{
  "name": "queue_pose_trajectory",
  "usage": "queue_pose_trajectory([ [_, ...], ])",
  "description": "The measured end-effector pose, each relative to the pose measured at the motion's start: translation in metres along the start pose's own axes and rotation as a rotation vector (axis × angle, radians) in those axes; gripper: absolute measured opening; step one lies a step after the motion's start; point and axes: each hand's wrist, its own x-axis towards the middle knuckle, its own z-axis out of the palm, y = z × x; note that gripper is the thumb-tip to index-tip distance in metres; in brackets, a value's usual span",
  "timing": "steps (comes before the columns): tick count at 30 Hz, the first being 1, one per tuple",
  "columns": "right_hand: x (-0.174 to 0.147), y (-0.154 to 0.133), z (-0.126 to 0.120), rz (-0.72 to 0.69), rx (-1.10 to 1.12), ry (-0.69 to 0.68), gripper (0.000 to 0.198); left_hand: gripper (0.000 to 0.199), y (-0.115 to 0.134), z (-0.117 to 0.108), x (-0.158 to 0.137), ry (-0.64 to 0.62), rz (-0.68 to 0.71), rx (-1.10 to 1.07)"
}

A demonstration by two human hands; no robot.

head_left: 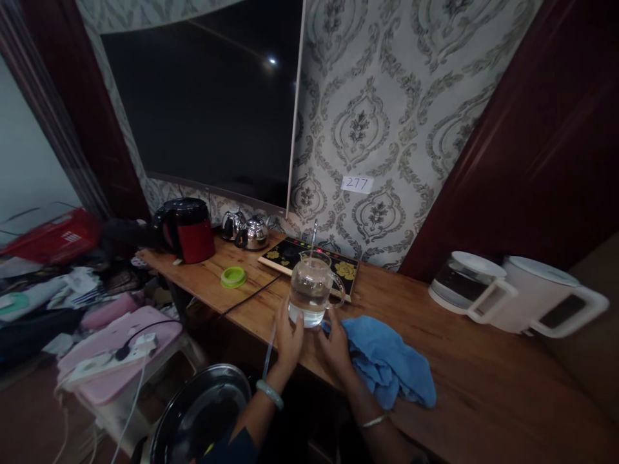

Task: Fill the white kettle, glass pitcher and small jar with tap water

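A clear glass teapot [309, 293] with water in it stands upright between my hands, at the front edge of the wooden counter. Its handle points right. My left hand [289, 338] grips its lower left side, with the thumb in front of the glass. Low on the right, below the handle, my right hand [334, 341] has its fingers at the base. Whether the base rests on the counter or is lifted is hard to tell. Close to my right hand lies a crumpled blue cloth [387, 361]. Behind the teapot is a black tea stove panel [345, 267] with gold flowers.
A green ring-shaped lid [233, 277], two small metal kettles [254, 233] and a red-black electric kettle [196, 232] stand left. White-handled jugs [536, 293] are at right. Below left are a black basin [203, 412] and a pink stool [159, 322] with a power strip.
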Motion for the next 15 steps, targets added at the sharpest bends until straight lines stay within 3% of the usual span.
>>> queue_pose_trajectory([
  [3,-0.002,-0.004,-0.001,0.004,0.019,0.015,0.048,0.043,0.004,-0.009,0.003,0.005,-0.058,-0.079],
  [6,-0.004,-0.006,-0.001,0.029,0.016,0.018,0.051,0.036,0.009,-0.021,0.025,-0.011,-0.032,-0.076],
  [10,-0.009,-0.007,0.000,0.071,0.009,0.018,0.052,0.035,0.010,-0.022,0.092,-0.129,0.122,0.080],
  [13,-0.013,-0.011,0.001,0.098,0.003,0.029,0.054,0.039,0.005,-0.004,0.154,-0.306,0.220,0.425],
  [15,-0.015,-0.014,0.001,0.094,-0.011,0.038,0.057,0.041,0.001,0.014,0.193,-0.375,0.242,0.498],
])
